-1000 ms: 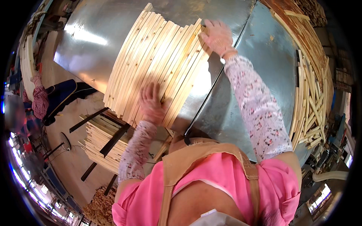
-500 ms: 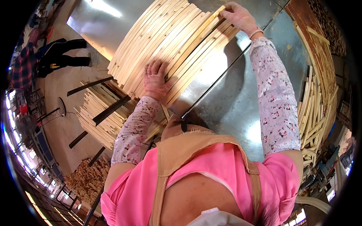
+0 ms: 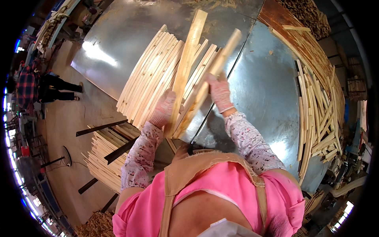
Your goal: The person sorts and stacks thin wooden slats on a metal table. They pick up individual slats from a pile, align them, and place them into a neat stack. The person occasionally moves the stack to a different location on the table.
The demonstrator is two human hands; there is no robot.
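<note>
A row of pale wooden strips (image 3: pixel 148 75) lies side by side on the metal tabletop in front of me. My left hand (image 3: pixel 164 107), in a thin pinkish work glove, is closed around one wooden strip (image 3: pixel 189 49) that is lifted and tilted over the row. To the right, my right hand (image 3: pixel 219 93), gloved alike, grips a second wooden strip (image 3: pixel 225 51), blurred by motion. Its lower end shows a darker brown patch. Between the two held strips, a few more strips of the row show beneath.
The metal tabletop (image 3: pixel 272 87) has a seam running across it. Loose strips (image 3: pixel 321 114) are heaped at the right beside a rusty brown curved board (image 3: pixel 304 43). At the left, stacked strips (image 3: pixel 104 154) lie among dark metal bars (image 3: pixel 120 151). A person (image 3: pixel 47 87) stands farther left.
My right hand has come back from the far end of the row, nearer my body. Both hands have lifted a strip each off the row, and the strips now spread apart.
</note>
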